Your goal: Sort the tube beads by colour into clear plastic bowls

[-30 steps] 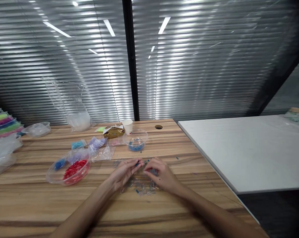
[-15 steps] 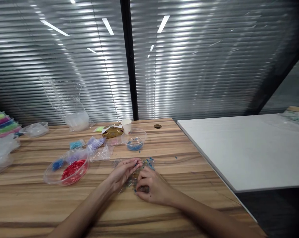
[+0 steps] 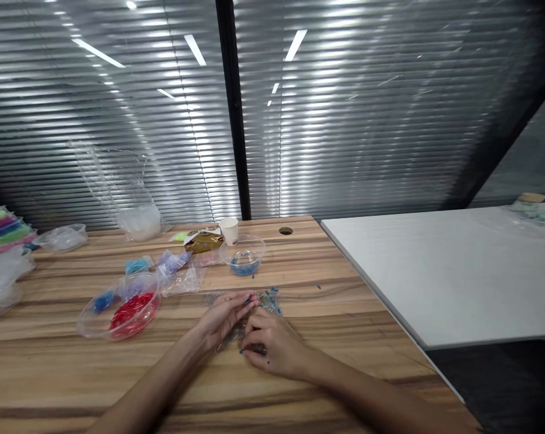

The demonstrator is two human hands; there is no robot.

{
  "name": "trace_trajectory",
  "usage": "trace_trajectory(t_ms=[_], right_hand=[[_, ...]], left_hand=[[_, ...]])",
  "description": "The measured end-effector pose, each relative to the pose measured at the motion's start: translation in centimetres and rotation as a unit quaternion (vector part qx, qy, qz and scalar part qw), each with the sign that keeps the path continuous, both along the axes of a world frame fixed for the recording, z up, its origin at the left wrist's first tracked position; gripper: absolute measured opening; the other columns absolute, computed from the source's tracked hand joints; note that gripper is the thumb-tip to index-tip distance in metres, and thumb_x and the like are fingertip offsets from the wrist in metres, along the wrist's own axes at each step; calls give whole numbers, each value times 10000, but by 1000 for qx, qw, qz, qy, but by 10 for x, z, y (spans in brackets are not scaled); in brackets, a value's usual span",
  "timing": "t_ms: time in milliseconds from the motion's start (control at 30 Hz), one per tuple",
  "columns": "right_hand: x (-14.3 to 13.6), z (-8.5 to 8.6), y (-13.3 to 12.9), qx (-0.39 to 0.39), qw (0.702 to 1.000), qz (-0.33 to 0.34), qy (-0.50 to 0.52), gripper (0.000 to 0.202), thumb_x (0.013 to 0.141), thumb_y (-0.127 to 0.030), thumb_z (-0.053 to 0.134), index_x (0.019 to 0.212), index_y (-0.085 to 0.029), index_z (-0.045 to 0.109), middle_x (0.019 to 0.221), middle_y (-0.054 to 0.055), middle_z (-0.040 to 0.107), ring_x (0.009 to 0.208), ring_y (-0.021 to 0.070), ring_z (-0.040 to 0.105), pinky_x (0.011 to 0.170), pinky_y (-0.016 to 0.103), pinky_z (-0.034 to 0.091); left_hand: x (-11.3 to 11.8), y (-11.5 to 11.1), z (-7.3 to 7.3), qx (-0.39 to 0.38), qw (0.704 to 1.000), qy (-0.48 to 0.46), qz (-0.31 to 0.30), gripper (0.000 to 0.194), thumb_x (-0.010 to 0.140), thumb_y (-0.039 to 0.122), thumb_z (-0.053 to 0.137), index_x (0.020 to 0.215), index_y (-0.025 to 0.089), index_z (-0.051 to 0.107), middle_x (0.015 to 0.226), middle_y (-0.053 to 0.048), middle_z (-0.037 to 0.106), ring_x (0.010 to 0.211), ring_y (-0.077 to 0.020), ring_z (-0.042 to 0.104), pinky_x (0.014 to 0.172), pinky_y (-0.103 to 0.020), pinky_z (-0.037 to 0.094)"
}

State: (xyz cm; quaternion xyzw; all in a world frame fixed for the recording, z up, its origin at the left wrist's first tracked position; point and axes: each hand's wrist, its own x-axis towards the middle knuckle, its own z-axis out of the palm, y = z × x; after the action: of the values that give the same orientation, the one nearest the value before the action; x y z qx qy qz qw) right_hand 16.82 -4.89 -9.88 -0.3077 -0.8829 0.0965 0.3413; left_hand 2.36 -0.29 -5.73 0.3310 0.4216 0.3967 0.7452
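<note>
My left hand [image 3: 225,314] is pinched round a small blue piece near its fingertips, above a scatter of clear pieces on the wooden table [image 3: 191,392]. Just to its right, my right hand [image 3: 270,342] is curled with thumb and finger together on a tiny blue piece at their tips. Small blue pieces [image 3: 272,298] lie mixed with clear ones beyond my right hand. Behind them stands a clear round bowl [image 3: 244,265] with blue pieces in it.
At left, a large clear container [image 3: 89,325] holds red, blue and lilac pieces. Behind it are a teal packet [image 3: 137,265], lilac bags [image 3: 173,261], a gold packet [image 3: 204,241] and a white cup [image 3: 229,231]. A white table [image 3: 426,271] adjoins at right.
My right hand has shifted slightly left, its thumb and finger still together. My left hand has hardly moved. The whole view has slid a little.
</note>
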Motion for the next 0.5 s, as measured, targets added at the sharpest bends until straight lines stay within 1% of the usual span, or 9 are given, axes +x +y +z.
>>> trace_trajectory(t_ms=[100, 200, 300, 500], right_hand=[[5, 4, 2, 8, 1000, 6, -24, 83, 763, -186, 568, 750, -188, 650, 770, 8, 575, 820, 108, 488, 855, 233, 377], [11, 8, 4, -10, 999, 4, -40, 109, 794, -185, 547, 738, -170, 639, 793, 19, 581, 845, 112, 499, 866, 244, 373], [15, 10, 6, -31, 998, -5, -49, 109, 801, -200, 550, 743, -168, 637, 811, 27, 586, 876, 126, 503, 850, 254, 378], [14, 10, 5, -40, 998, 11, -46, 121, 811, -193, 540, 741, -170, 635, 827, 25, 589, 890, 120, 507, 896, 261, 365]], left_hand=[[-1, 1, -1, -1, 1000, -5, -1, 109, 791, 42, 535, 831, 35, 637, 910, -121, 634, 845, -146, 623, 815, -191, 507], [-2, 2, -2, 0, 1000, -10, 0, 119, 795, 39, 524, 833, 33, 636, 925, -130, 631, 843, -153, 625, 818, -199, 509], [-3, 2, -1, 3, 1000, -12, -1, 123, 795, 37, 518, 825, 24, 636, 947, -148, 626, 868, -173, 623, 835, -219, 508], [-4, 1, -1, 8, 1000, -12, -13, 121, 795, 55, 529, 815, 35, 647, 957, -145, 630, 892, -179, 621, 867, -232, 498]])
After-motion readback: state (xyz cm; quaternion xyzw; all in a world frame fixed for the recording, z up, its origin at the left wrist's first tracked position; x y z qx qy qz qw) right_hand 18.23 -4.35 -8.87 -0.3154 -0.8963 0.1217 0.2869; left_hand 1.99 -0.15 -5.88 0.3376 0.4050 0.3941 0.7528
